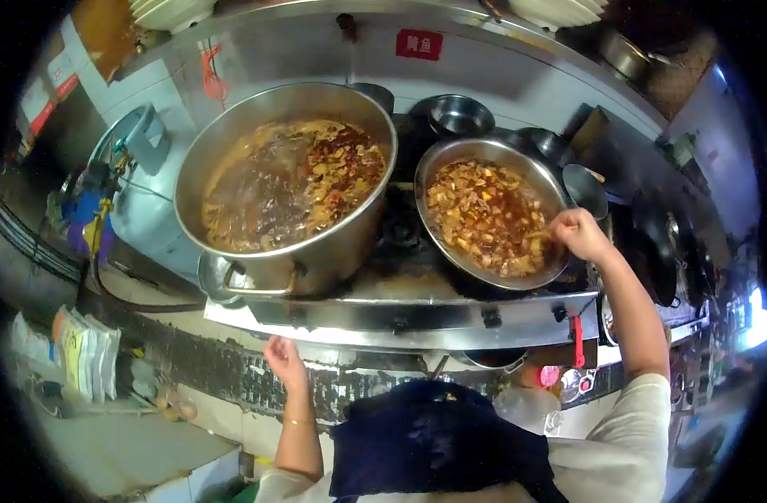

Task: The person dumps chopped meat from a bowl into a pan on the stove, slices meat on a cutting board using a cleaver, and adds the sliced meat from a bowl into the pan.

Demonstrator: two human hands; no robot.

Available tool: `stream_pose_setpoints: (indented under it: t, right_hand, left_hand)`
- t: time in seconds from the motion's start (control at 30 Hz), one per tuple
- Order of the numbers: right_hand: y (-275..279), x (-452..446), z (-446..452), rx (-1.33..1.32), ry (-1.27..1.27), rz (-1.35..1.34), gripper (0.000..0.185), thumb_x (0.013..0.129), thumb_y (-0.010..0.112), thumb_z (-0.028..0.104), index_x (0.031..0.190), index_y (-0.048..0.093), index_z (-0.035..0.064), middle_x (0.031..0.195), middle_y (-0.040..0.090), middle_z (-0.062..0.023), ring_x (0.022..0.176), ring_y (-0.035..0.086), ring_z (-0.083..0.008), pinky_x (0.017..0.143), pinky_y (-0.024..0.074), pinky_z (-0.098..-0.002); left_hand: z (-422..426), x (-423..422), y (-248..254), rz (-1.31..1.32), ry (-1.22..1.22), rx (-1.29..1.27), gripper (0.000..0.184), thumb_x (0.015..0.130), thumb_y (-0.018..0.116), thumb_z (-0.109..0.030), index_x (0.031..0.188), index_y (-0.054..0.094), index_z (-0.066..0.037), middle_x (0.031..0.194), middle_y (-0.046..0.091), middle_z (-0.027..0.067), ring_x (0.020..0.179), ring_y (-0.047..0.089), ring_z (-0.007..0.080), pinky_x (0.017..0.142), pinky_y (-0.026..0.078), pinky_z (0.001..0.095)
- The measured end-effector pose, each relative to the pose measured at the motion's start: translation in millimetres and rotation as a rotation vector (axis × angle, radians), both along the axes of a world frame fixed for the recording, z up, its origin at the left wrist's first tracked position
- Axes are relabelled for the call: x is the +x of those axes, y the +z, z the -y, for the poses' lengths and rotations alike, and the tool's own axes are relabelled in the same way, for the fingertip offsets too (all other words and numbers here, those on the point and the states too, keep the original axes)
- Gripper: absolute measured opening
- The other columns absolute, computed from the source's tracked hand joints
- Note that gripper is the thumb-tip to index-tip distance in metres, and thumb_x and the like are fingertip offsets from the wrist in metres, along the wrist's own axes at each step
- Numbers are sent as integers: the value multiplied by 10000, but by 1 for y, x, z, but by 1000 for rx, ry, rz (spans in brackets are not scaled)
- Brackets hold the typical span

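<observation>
My right hand (580,235) is closed above the right rim of a wide steel pan (438,241). What its fingers hold, if anything, I cannot make out. Chunky pieces of food (488,214) in brown broth fill the pan. My left hand (284,360) hangs in front of the stove's front edge, its fingers curled in and nothing visible in them. Behind it, a large steel stockpot (337,260) holds bubbling brown broth (262,193), with chillies and spices gathered at the right side.
A small steel bowl (460,115) sits behind the pan, and a ladle (585,190) lies to its right. The stove's steel front (383,323) carries knobs. A gas cylinder (153,205) stands left of the stockpot. Stacked plates (169,12) rest on the shelf above.
</observation>
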State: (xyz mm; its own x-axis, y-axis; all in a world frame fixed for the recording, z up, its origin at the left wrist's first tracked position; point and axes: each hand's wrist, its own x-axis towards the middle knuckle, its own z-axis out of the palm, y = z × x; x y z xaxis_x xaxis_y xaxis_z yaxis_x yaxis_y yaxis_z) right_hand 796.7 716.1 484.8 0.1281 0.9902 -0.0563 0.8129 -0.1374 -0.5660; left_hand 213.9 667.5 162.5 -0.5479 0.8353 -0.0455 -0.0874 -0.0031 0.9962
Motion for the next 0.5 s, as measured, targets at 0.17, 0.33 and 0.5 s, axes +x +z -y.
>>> stream_pose_setpoints:
  t: [0.17, 0.33, 0.5]
  right_hand:
    - [-29, 10, -67, 104, -107, 163, 208, 906, 629, 208, 923, 722, 23, 849, 719, -161, 754, 676, -232, 718, 539, -368]
    - [-52, -43, -79, 70, 69, -343, 189, 916, 622, 179, 928, 729, 23, 899, 742, -89, 818, 675, -178, 800, 533, -325]
    - [-9, -20, -23, -101, 191, -170, 172, 886, 631, 145, 926, 730, 11, 878, 741, -98, 811, 692, -164, 782, 546, -330]
  left_hand:
    - [43, -19, -10, 134, -2, 15, 362, 942, 618, -47, 1264, 454, -59, 1034, 521, 10, 928, 503, 88, 780, 448, 241]
    - [39, -53, 22, 199, 97, -143, 377, 911, 673, -130, 1233, 476, -120, 914, 566, -5, 782, 540, 89, 611, 433, 214]
    - [41, -124, 40, 203, 94, -112, 287, 928, 617, -132, 1187, 494, -140, 739, 516, -25, 588, 436, 56, 482, 366, 200]
